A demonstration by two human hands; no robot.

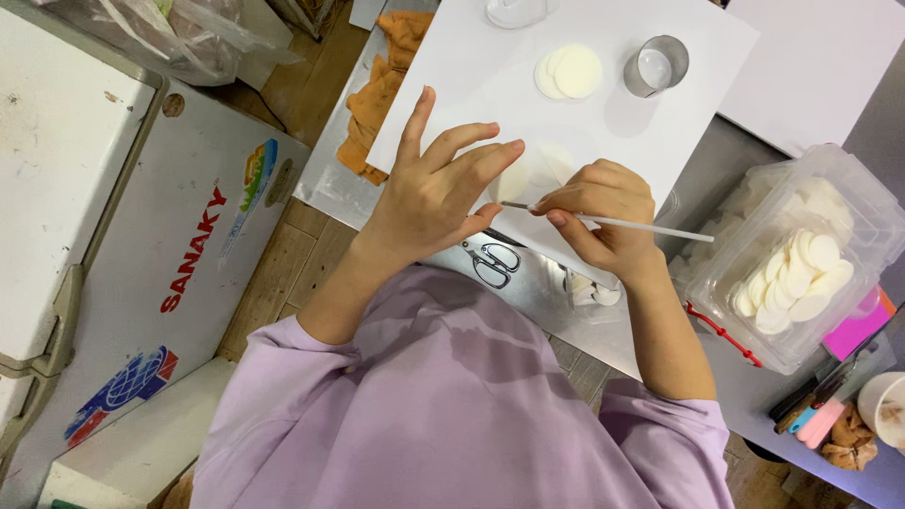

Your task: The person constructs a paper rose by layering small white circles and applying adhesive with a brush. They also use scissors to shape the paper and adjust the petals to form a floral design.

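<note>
At centre frame, the right hand (603,212) pinches a thin white stick (622,224); the left hand (436,193), fingers loosely spread and holding nothing, steadies a pale round dough disc (547,165). Two finished discs (568,73) lie above; many wait in the clear plastic tub (848,188), right.

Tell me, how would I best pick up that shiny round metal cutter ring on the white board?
Pinch the round metal cutter by its upright wall, coming down from above. It stands open-end up on the white board, apart from the stacked white discs, so a grip across the rim looks easiest.
</note>
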